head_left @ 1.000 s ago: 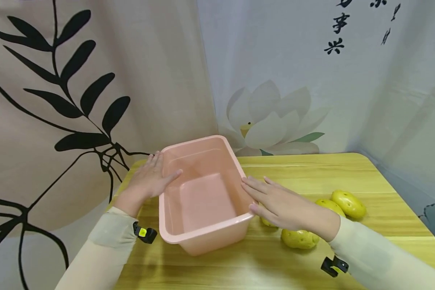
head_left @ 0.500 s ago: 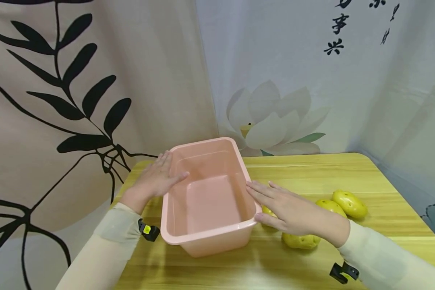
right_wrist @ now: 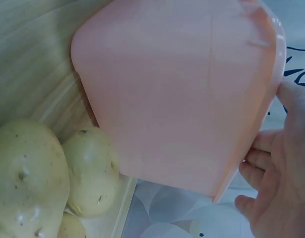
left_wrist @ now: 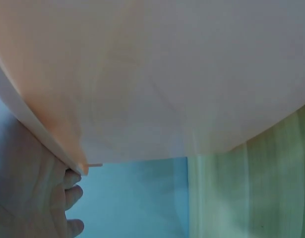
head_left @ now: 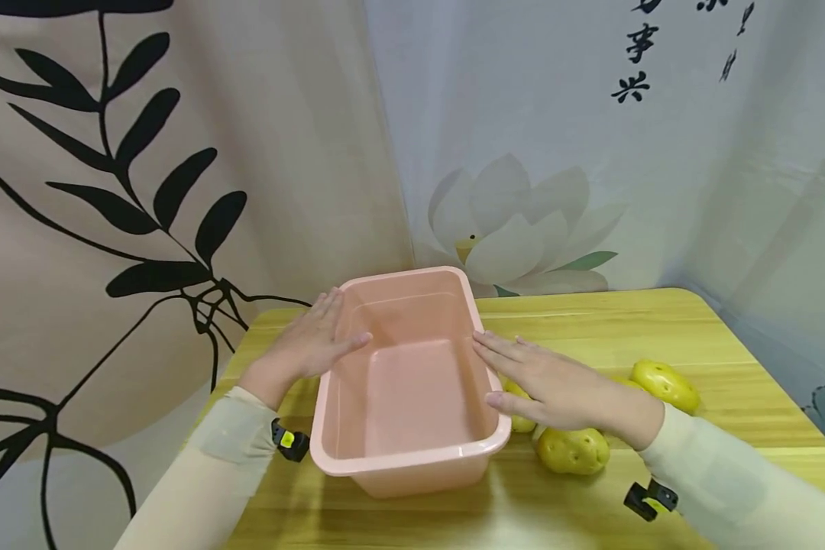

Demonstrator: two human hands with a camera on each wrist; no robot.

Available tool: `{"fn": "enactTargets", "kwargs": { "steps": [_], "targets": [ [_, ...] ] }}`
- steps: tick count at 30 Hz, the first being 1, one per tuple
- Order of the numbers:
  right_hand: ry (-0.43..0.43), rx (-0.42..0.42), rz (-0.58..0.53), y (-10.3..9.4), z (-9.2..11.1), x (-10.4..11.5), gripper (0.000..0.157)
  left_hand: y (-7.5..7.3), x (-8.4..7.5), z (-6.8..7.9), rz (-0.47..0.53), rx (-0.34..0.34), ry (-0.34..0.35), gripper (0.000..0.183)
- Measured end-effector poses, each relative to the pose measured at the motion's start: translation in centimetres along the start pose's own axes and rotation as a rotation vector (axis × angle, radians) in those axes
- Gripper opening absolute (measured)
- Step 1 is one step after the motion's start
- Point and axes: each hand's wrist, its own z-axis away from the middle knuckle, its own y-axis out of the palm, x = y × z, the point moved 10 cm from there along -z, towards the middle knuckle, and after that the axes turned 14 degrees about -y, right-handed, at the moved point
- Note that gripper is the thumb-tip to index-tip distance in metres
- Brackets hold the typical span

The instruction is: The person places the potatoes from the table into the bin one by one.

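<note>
A pink plastic basin (head_left: 412, 397) stands on the wooden table, its open top facing up and its inside bare. At its left rim, my left hand (head_left: 309, 340) rests with straight fingers along the edge and the thumb reaching over the inside. On the opposite rim, my right hand (head_left: 557, 382) touches the edge with extended fingers. In the right wrist view, the fingertips (right_wrist: 264, 141) meet the rim from outside. Several potatoes lie to the right of the basin, one potato (head_left: 573, 451) in front of my right hand and another potato (head_left: 665, 384) behind my forearm.
The yellow wood-grain table (head_left: 577, 313) runs back to a printed curtain (head_left: 289, 153) with dark leaves and a pale lotus. In the right wrist view, a potato (right_wrist: 91, 171) sits close beside the basin wall.
The basin has shifted to the right and slightly toward me, with both hands staying at its rim. It now stands closer to the potatoes, which look unmoved.
</note>
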Motion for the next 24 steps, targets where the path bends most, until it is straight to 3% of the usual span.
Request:
{"fn": "enactTargets", "kwargs": {
  "steps": [15, 24],
  "targets": [
    [0.114, 0.013, -0.062, 0.0, 0.5, -3.3, 0.067, 0.3, -2.4, 1.0, -0.042, 0.004, 0.095, 0.095],
    [0.082, -0.018, -0.058, 0.2, 0.9, -3.1, 0.069, 0.3, -2.9, 1.5, -0.085, -0.019, 0.118, 0.095]
  ]
}}
